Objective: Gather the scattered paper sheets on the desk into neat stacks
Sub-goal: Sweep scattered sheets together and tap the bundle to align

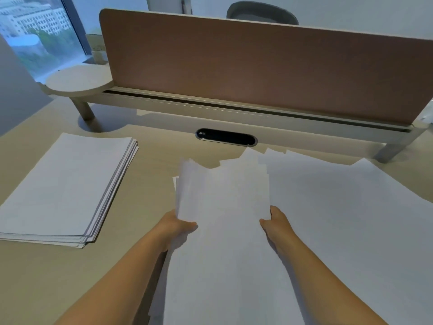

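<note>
The bundle of sheets (pixel 222 195) sits between the two hands near the middle of the desk, its far end lifted and blurred, its near part lying over more loose paper that runs toward the desk's near edge. It looks thin and light, and limp too: the raised end fans out unevenly, so I'd judge it will sag and slide apart unless held by both long edges and tapped square. The left hand (pixel 179 227) pinches the bundle's left edge, thumb on top and fingers tucked out of sight beneath; the right hand (pixel 273 222) grips the right edge, thumb pressed onto the top sheet, the other fingers mostly hidden behind the paper. Plain sheets like these are slippery against each other, so a firm hold close to the corners seems the safer choice. To the right, scattered sheets (pixel 339 207) overlap at odd angles, covering the desk toward its right edge. Well apart, by the left edge, a finished stack (pixel 63 184) lies flat, its side slightly stepped. Behind everything, a brown divider panel (pixel 269 71) stands along the far edge of the desk (pixel 159 148).
</note>
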